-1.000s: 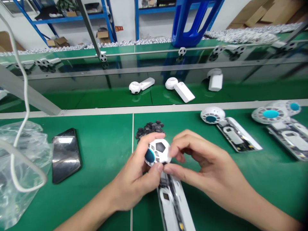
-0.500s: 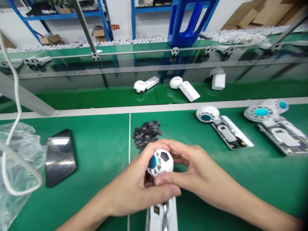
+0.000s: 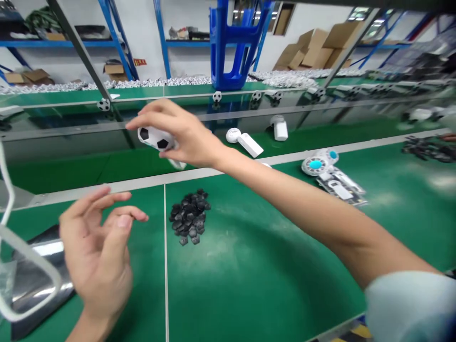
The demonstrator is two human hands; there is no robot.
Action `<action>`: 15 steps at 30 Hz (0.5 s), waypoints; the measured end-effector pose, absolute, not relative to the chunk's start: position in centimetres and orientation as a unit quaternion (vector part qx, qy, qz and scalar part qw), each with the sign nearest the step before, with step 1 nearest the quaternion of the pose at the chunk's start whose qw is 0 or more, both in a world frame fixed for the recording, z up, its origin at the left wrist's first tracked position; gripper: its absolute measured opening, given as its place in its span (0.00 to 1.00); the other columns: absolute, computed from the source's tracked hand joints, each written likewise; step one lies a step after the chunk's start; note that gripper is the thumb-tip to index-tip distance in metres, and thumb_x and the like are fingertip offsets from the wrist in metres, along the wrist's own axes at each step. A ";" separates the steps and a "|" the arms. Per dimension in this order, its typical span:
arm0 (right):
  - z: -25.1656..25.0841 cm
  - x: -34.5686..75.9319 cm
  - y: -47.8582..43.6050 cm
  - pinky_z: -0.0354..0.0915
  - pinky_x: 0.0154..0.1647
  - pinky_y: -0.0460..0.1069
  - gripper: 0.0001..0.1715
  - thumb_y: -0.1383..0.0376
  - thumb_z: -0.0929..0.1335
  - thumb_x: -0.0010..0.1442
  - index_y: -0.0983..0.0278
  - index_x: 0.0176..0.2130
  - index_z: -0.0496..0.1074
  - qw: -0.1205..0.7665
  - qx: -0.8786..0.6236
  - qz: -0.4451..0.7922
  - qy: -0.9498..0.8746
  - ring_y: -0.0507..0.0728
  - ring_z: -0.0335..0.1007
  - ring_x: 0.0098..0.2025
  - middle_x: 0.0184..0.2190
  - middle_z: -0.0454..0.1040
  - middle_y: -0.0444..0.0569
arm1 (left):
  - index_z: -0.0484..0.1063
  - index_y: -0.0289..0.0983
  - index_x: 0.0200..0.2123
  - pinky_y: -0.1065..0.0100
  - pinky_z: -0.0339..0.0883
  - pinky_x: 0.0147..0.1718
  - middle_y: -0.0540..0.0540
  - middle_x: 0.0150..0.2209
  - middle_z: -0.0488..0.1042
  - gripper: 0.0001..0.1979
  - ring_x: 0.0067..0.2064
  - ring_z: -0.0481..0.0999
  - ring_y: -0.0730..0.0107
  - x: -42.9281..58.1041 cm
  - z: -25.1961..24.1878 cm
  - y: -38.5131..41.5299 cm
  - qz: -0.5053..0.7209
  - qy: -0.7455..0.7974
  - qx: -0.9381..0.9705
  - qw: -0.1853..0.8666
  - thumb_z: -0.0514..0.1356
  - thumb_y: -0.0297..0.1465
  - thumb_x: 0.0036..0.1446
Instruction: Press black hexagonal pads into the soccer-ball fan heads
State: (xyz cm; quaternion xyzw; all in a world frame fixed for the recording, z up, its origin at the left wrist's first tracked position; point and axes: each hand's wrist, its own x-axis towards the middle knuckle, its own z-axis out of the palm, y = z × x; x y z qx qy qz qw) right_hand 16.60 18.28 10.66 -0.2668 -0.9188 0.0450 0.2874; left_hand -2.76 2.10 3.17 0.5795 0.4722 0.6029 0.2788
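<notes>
My right hand (image 3: 178, 133) reaches forward over the belt at upper left, closed round a handheld fan with a football-patterned head (image 3: 155, 137); the fan's white handle pokes out below the palm. My left hand (image 3: 98, 247) hovers empty over the green mat at lower left, fingers loosely spread. A pile of small black pieces (image 3: 189, 216) lies on the mat between the hands.
Two finished fans (image 3: 244, 140) (image 3: 280, 128) lie on the belt (image 3: 71, 166). Open fan bodies with blue hubs (image 3: 329, 173) sit at right. A dark phone (image 3: 39, 270), a white cable (image 3: 24, 247) and a bag edge are at far left. A blue stool (image 3: 231, 42) stands beyond.
The right hand has carried the fan from in front of me up and out over the belt. The left hand let go and drew back to the left. The camera has turned right.
</notes>
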 end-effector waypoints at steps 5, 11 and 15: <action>7.6 13.3 23.6 0.78 0.60 0.61 0.20 0.61 0.74 0.74 0.67 0.60 0.77 0.125 -0.381 0.040 -0.915 0.63 0.78 0.59 0.62 0.78 0.53 | 0.75 0.43 0.53 0.62 0.78 0.43 0.47 0.52 0.76 0.14 0.39 0.82 0.66 -2.7 1.3 2.7 0.571 0.469 0.593 0.321 0.70 0.34 0.66; 6.7 23.7 17.8 0.78 0.60 0.65 0.22 0.57 0.74 0.75 0.63 0.63 0.75 0.153 -0.567 -0.020 -0.809 0.65 0.79 0.59 0.63 0.77 0.56 | 0.77 0.44 0.53 0.64 0.75 0.43 0.47 0.50 0.75 0.09 0.41 0.81 0.66 -3.1 0.8 2.2 0.516 0.465 0.636 0.337 0.66 0.32 0.71; 8.1 37.7 11.4 0.77 0.56 0.63 0.22 0.51 0.67 0.80 0.65 0.51 0.82 0.198 -0.755 -0.091 -0.619 0.64 0.83 0.53 0.51 0.83 0.58 | 0.77 0.45 0.51 0.66 0.73 0.43 0.48 0.45 0.74 0.08 0.43 0.77 0.67 -2.8 1.3 1.9 0.496 0.432 0.673 0.339 0.61 0.27 0.74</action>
